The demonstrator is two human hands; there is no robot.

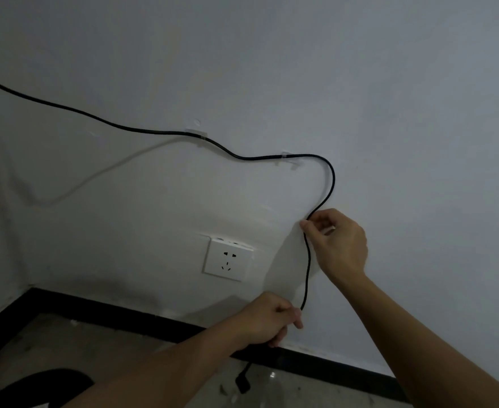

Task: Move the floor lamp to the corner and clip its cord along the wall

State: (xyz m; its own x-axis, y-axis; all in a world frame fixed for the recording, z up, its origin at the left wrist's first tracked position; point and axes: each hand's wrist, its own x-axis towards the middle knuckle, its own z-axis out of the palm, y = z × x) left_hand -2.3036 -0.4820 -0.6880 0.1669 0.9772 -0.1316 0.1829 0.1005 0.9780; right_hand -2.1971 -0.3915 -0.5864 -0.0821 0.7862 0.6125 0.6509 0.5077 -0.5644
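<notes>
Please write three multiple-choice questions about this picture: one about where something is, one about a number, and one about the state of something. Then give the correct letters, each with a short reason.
1. Where is the wall socket?
A. Above both clips
B. Below the clips, left of the hands
C. On the floor

2. How many clear clips hold the cord on the wall?
A. Two
B. Four
C. None

3. What is the state of the plug?
A. Inserted in the socket
B. Held in the right hand
C. Hanging loose near the floor

Answers:
1. B, the socket sits under the first clip and second clip.
2. A, only these two are visible.
3. C, it dangles below the left hand, while the right hand pinches the cord higher up.
</notes>
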